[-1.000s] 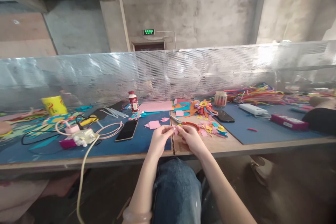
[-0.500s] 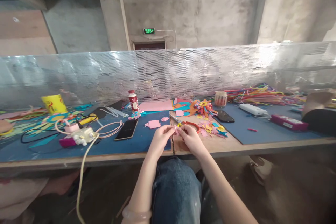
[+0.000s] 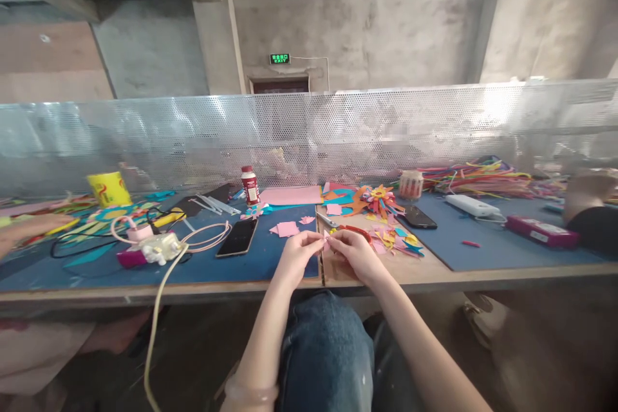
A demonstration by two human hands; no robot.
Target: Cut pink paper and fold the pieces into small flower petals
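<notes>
My left hand (image 3: 298, 256) and my right hand (image 3: 355, 253) meet above the front edge of the bench, fingers pinched together on a small pink paper piece (image 3: 326, 244) held between them. Red-handled scissors (image 3: 351, 229) lie on the wood just behind my right hand. Loose pink paper squares (image 3: 286, 228) rest on the blue mat behind my left hand. A black phone (image 3: 237, 237) lies to the left of them. A multicoloured paper flower (image 3: 379, 196) sits further back.
A perforated metal screen (image 3: 309, 132) closes the back of the bench. A power strip with cables (image 3: 157, 247), a yellow cup (image 3: 109, 188) and a small bottle (image 3: 250, 185) stand at left. Another person's hand (image 3: 19, 230) shows far left; another person's arm (image 3: 591, 199) far right, by coloured strips (image 3: 476, 175).
The view has shifted slightly, so everything sits a little to the right. My hands stay pinched on the pink piece. The hand at far left has come further into view.
</notes>
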